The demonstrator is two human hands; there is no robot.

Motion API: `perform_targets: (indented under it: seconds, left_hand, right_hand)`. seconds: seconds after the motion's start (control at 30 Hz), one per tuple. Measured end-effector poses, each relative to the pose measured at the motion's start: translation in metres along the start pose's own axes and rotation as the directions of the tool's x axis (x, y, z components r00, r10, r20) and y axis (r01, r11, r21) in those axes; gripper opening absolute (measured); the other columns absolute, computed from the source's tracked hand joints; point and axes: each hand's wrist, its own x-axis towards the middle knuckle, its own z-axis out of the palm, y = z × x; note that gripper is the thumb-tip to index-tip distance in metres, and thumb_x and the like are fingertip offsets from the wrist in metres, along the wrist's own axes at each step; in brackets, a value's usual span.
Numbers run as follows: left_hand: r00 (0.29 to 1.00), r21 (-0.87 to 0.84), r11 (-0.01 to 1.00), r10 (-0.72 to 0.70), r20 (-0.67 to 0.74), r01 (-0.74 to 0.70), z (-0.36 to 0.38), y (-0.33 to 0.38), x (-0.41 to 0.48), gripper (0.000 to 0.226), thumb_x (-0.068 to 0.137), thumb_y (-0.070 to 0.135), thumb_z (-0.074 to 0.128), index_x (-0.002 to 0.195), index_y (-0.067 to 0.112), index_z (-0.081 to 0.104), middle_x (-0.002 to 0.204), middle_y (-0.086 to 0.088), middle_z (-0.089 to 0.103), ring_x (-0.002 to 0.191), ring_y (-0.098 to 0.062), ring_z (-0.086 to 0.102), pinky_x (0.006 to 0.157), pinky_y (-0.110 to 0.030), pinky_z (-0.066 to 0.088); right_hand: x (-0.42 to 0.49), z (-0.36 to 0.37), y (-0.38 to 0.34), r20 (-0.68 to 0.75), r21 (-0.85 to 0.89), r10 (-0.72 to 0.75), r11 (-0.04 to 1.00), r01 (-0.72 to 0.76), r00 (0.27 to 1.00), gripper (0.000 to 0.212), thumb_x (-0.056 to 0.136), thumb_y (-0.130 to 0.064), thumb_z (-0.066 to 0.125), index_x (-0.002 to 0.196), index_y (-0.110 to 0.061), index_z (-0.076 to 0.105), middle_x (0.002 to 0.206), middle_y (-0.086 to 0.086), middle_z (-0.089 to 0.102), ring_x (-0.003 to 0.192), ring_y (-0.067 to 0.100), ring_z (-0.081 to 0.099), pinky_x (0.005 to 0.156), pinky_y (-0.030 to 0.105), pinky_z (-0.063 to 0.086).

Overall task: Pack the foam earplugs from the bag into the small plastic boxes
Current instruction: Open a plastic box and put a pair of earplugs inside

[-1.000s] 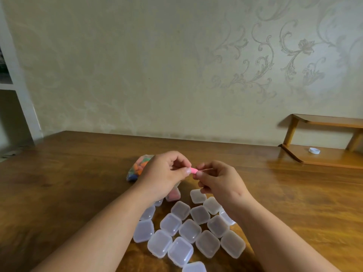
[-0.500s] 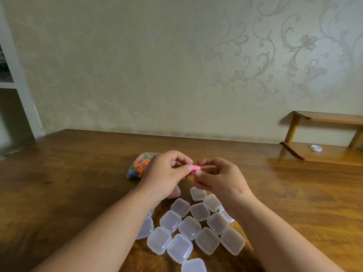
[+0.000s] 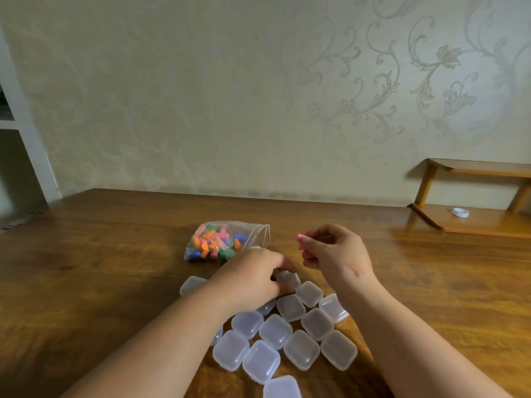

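Right hand (image 3: 333, 254) is up over the table (image 3: 115, 268), thumb and fingertips pinching a pink earplug (image 3: 300, 242). Left hand (image 3: 250, 280) is down, fingers curled round the farthest box (image 3: 288, 278). The bag (image 3: 221, 242) lies mid-table, just behind the left hand. Other boxes (image 3: 275, 331) are lidded and clustered toward the near edge.

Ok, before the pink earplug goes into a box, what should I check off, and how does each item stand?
1. Pink earplug pinched in right hand: ok.
2. Left hand at the far box: ok.
3. Left hand's grip on that box: cannot tell, blurred.
4. That box's lid open: cannot tell.
5. Other boxes lie close by on the table: ok.
6. Bag of earplugs beside the left hand: ok.
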Motion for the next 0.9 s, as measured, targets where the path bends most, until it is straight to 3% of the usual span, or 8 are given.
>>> perform_targets:
  seconds: [0.13,0.23,0.3,0.4,0.5,0.67,0.9]
  left_hand:
    - [0.995,-0.030,0.998,0.050,-0.089,-0.053,-0.002,-0.003,-0.003,0.035,0.093,0.017,0.066,0.124,0.035,0.060,0.120,0.015,0.062,0.111,-0.007,0.058,0.094,-0.031,0.053]
    - [0.976,-0.251,0.962,0.051,-0.214,-0.105,-0.007,-0.011,-0.003,0.045,0.096,0.017,0.063,0.132,0.042,0.053,0.126,0.018,0.058,0.113,-0.001,0.055,0.096,-0.031,0.054]
    - [0.967,-0.400,0.905,0.042,-0.251,-0.143,-0.010,-0.014,-0.003,0.049,0.098,0.022,0.060,0.134,0.052,0.047,0.127,0.017,0.055,0.112,-0.001,0.054,0.087,-0.035,0.061]
    - [0.967,-0.537,0.828,0.023,-0.255,-0.161,-0.014,-0.017,-0.005,0.055,0.100,0.018,0.057,0.116,0.069,0.048,0.124,0.012,0.052,0.111,-0.007,0.056,0.083,-0.041,0.062]
    - [0.962,-0.595,0.789,-0.017,-0.272,-0.154,-0.015,-0.021,-0.004,0.043,0.099,0.014,0.059,0.099,0.058,0.059,0.120,0.006,0.060,0.103,-0.013,0.066,0.079,-0.036,0.063]
    - [0.936,-0.627,0.760,-0.074,-0.345,-0.171,-0.014,-0.026,-0.003,0.031,0.095,0.010,0.065,0.097,0.040,0.056,0.116,0.012,0.063,0.096,-0.006,0.065,0.053,-0.009,0.051]
    - [0.925,-0.594,0.775,-0.032,-0.380,-0.217,-0.012,-0.027,0.000,0.034,0.091,0.006,0.069,0.095,0.038,0.058,0.114,0.012,0.068,0.108,-0.001,0.064,0.068,-0.015,0.058]
  right_hand:
    - [-0.002,0.001,-0.001,-0.015,-0.029,-0.020,0.999,0.020,1.000,0.010,0.094,-0.009,0.061,0.094,-0.018,0.066,0.081,0.006,0.069,0.065,0.015,0.064,0.064,0.032,0.058]
    - [-0.003,-0.002,-0.001,-0.001,-0.032,-0.031,0.999,0.031,1.000,0.017,0.093,-0.007,0.061,0.086,-0.018,0.070,0.079,0.004,0.070,0.069,0.015,0.065,0.067,0.031,0.060]
    - [-0.004,-0.002,-0.001,0.014,-0.037,-0.021,0.999,0.022,1.000,0.014,0.092,-0.008,0.063,0.087,-0.018,0.072,0.080,0.004,0.072,0.072,0.015,0.066,0.069,0.030,0.061]
    - [-0.006,0.001,-0.002,0.029,-0.011,0.002,1.000,-0.001,1.000,0.017,0.091,-0.006,0.061,0.085,-0.015,0.074,0.079,0.007,0.073,0.068,0.013,0.066,0.070,0.032,0.062]
    - [-0.010,0.003,-0.004,0.059,0.010,0.014,1.000,-0.015,0.998,0.021,0.090,-0.003,0.059,0.081,-0.013,0.075,0.078,0.010,0.074,0.069,0.016,0.066,0.072,0.036,0.062]
    - [-0.016,0.004,-0.006,0.148,0.026,0.036,0.999,-0.040,0.988,0.023,0.090,-0.003,0.058,0.080,-0.011,0.077,0.077,0.008,0.075,0.072,0.019,0.068,0.077,0.039,0.061]
    - [-0.021,0.007,-0.008,0.240,0.095,0.051,0.993,-0.075,0.970,0.026,0.088,-0.032,0.069,0.079,-0.009,0.078,0.075,0.008,0.075,0.071,0.018,0.069,0.074,0.033,0.060]
